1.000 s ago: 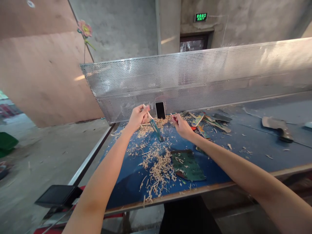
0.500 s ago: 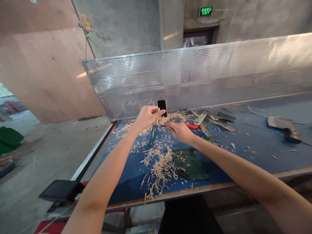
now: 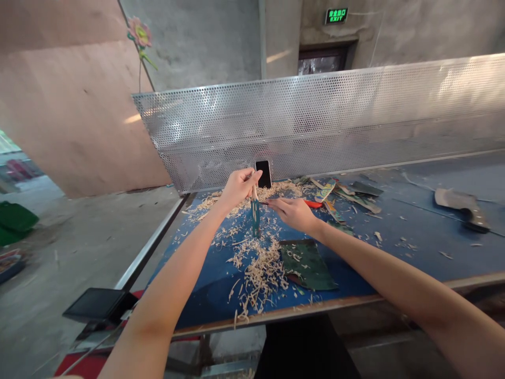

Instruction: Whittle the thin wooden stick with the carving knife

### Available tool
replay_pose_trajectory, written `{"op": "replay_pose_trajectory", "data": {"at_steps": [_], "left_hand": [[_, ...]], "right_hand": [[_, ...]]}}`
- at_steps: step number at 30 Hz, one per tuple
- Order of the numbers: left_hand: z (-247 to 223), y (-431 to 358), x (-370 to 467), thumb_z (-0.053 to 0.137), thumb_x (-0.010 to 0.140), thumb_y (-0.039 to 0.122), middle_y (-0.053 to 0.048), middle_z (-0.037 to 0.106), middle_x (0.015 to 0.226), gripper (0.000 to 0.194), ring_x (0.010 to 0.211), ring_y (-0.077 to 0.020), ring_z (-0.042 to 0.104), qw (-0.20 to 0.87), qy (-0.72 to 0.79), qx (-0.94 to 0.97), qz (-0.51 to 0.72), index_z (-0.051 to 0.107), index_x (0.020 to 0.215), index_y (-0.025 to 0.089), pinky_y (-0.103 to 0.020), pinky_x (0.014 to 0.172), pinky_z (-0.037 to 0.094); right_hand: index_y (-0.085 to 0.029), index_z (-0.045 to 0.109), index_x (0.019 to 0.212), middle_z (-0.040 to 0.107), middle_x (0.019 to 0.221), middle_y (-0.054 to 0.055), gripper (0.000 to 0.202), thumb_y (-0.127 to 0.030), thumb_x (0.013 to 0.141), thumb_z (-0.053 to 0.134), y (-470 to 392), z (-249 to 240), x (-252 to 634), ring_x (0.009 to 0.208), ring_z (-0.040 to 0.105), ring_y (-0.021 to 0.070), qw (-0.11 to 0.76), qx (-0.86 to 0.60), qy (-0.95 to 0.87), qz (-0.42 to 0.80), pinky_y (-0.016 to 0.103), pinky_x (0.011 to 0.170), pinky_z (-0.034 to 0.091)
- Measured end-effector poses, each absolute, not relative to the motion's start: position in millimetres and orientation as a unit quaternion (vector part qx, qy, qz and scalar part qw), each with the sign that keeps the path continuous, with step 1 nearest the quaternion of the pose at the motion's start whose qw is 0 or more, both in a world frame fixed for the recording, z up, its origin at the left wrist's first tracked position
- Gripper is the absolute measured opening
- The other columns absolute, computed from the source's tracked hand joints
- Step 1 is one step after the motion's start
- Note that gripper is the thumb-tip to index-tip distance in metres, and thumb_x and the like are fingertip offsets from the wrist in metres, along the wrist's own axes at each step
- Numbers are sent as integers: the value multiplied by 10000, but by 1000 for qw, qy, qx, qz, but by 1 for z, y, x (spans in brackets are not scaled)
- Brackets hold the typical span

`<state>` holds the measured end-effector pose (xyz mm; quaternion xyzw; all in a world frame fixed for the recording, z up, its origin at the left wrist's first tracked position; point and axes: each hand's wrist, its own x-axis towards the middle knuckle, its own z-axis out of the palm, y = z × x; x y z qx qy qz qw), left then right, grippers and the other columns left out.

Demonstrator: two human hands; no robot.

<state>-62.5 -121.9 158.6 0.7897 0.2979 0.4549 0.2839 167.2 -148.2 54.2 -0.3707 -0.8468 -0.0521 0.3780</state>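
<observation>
My left hand (image 3: 238,188) pinches the pale upper end of a narrow strip (image 3: 255,217), whose blue-green lower part hangs down over the table. Just right of it, my right hand (image 3: 292,212) is closed round a tool with a red handle (image 3: 313,203); its dark, thin tip reaches toward the strip. Whether the tip touches the strip I cannot tell. Curly pale shavings (image 3: 262,268) lie below and around both hands. Behind my left hand a phone (image 3: 263,174) with a dark screen leans upright against the perforated metal panel.
The blue table (image 3: 414,231) bears a green sheet (image 3: 310,266) near its front edge, coloured scraps (image 3: 351,197) behind my right hand and a curved brown piece (image 3: 457,202) farther right. A perforated panel (image 3: 307,126) runs along the back. A black screen (image 3: 98,305) stands at lower left.
The strip's lower end has swung right, so it now hangs nearly vertical. My left hand has tilted slightly, with its grip kept. My right hand has barely moved.
</observation>
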Motion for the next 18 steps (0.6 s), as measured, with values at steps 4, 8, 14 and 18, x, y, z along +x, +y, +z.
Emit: {"op": "replay_pose_trajectory", "data": {"at_steps": [4,8,14,18], "left_hand": [[157,-121,-60,648,987,745,43,445,486,586,412,-104,428,291,285,791,457,533,725,233,-257,456,325],[154,-118,-60,653,959,787,44,409,492,603,421,-108,393,317,278,779,464,515,736,244,-264,458,288],[148,-108,-64,712,916,784,48,377,529,594,434,-103,359,370,285,746,475,521,757,245,-268,467,273],[148,-106,-66,709,903,804,45,378,541,615,437,-102,349,371,284,743,480,503,749,245,-273,465,270]], "right_hand": [[-329,726,1450,817,1026,64,415,-372,1075,552,-146,54,170,878,761,217,361,-372,-852,-71,304,735,573],[-316,742,1420,811,1009,69,410,-340,1069,532,-144,51,169,847,753,214,355,-372,-855,-66,304,716,563],[-322,744,1410,821,1035,64,428,-299,1044,524,-143,45,166,795,733,192,323,-365,-872,-56,287,678,529],[-296,757,1387,786,897,50,448,-219,1046,475,-145,45,166,705,664,156,272,-326,-900,-101,265,628,456]]}}
